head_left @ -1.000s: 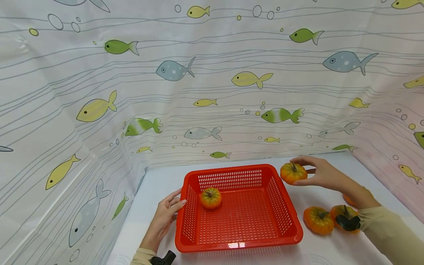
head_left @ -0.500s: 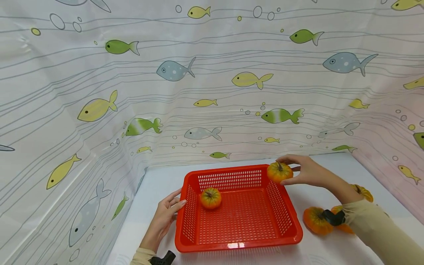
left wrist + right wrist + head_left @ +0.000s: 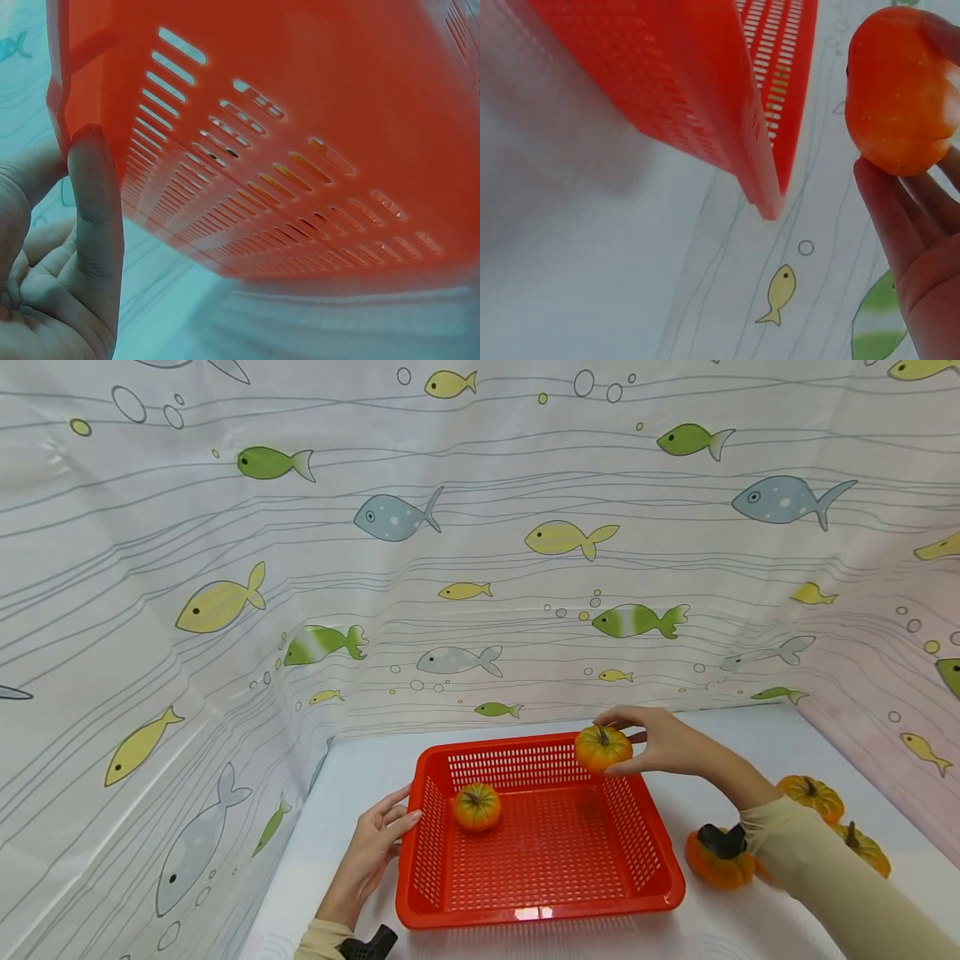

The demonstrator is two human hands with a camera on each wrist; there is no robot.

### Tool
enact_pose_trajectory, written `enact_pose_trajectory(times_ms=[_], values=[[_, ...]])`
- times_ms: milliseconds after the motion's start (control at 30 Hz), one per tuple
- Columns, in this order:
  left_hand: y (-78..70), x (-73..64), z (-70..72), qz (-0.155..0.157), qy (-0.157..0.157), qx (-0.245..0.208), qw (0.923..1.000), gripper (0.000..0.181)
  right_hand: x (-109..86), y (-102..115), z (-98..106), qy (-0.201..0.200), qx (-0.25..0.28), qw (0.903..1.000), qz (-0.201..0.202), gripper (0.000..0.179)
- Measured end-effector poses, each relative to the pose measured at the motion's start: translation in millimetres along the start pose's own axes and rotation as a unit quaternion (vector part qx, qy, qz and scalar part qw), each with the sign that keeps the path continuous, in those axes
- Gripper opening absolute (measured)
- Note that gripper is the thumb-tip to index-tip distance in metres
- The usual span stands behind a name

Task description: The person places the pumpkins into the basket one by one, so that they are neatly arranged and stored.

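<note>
My right hand (image 3: pixel 660 743) holds a small orange-and-yellow pumpkin (image 3: pixel 602 749) between thumb and fingers, above the far right corner of a red plastic basket (image 3: pixel 540 914). In the right wrist view, the smooth orange underside of that pumpkin (image 3: pixel 900 94) shows, with fingertips against it. My left hand (image 3: pixel 373 843) grips the basket's left rim. The left wrist view has a digit of the left hand (image 3: pixel 94 225) at the rim, beside the slotted basket wall (image 3: pixel 300 97). A second pumpkin (image 3: pixel 477 807) sits inside the basket, near its left wall.
Right of the basket, several pumpkins lie on the white table: one (image 3: pixel 716 864) partly under the right wrist, another (image 3: pixel 813 797) behind the forearm, and a third (image 3: pixel 862 850) farther right. A fish-patterned sheet (image 3: pixel 480 627) surrounds the back and sides.
My right hand has carried its pumpkin leftward, from outside the basket's right rim to over the far right corner. The left hand, basket and pumpkin inside look unmoved.
</note>
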State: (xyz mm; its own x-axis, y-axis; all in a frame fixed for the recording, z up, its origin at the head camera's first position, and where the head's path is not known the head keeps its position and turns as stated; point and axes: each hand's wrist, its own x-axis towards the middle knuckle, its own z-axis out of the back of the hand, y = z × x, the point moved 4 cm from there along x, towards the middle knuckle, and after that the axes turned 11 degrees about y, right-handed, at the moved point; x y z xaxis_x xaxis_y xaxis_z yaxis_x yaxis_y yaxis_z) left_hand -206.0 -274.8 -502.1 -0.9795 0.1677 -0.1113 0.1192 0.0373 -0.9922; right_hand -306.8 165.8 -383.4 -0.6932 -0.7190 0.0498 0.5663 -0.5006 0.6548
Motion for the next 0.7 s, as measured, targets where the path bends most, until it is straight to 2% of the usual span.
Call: enact_pose_trajectory(times_ms=[700], values=[[1.0,0.3,0.2,-0.003,0.000,0.004,1.0000,0.059,45.7,20.3,-27.8,0.047,-0.009,0.9984,0.029,0.064]])
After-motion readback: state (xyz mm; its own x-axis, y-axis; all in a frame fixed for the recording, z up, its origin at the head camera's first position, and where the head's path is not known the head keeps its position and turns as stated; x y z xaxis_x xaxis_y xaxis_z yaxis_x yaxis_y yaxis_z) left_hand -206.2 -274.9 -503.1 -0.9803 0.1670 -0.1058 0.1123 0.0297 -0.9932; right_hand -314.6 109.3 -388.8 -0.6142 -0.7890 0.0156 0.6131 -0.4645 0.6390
